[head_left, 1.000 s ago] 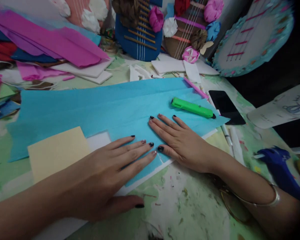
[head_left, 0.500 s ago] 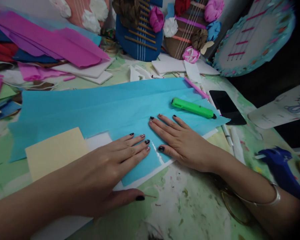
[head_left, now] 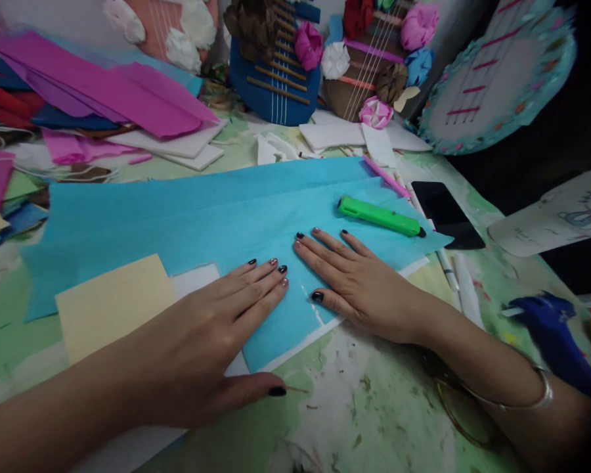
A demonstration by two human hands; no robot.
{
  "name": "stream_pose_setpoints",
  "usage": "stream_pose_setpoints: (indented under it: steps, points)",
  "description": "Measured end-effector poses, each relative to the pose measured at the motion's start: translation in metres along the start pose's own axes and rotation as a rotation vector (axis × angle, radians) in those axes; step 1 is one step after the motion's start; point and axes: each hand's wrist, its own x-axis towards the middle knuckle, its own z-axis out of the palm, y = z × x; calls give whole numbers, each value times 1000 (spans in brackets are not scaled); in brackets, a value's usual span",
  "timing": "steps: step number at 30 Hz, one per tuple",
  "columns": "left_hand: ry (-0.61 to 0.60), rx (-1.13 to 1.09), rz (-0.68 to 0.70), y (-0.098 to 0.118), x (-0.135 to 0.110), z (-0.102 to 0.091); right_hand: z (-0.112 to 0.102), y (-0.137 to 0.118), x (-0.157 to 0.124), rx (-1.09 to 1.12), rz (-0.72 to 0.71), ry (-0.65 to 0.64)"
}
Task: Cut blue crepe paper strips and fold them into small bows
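Note:
A long sheet of light blue crepe paper (head_left: pixel 187 210) lies across the table over a white board (head_left: pixel 199 276). My left hand (head_left: pixel 211 335) rests flat on the paper's near edge, fingers stretched out, thumb on the table. My right hand (head_left: pixel 354 282) lies flat on the paper just to its right, fingers spread. A cut line in the blue paper shows between the two hands. A green utility knife (head_left: pixel 379 215) lies on the paper beyond my right hand, untouched. A pale yellow card (head_left: pixel 113 302) sits left of my left hand.
Pink, purple and red paper sheets (head_left: pixel 103 92) pile at the back left. Decorated cardboard guitars with paper flowers (head_left: pixel 280 66) stand at the back. A black phone (head_left: pixel 446 213) and pens lie right of the knife. A blue glue gun (head_left: pixel 551 335) sits at the far right.
My left hand has slid back to the left along the blue paper, widening the gap to my right hand. The right hand has stayed put.

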Motion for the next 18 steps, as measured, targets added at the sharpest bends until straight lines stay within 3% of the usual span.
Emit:
stream_pose_setpoints:
  steps: [18]
  points:
    - [-8,8,19,-3,3,-8,-4,3,0,31,-17,-20]
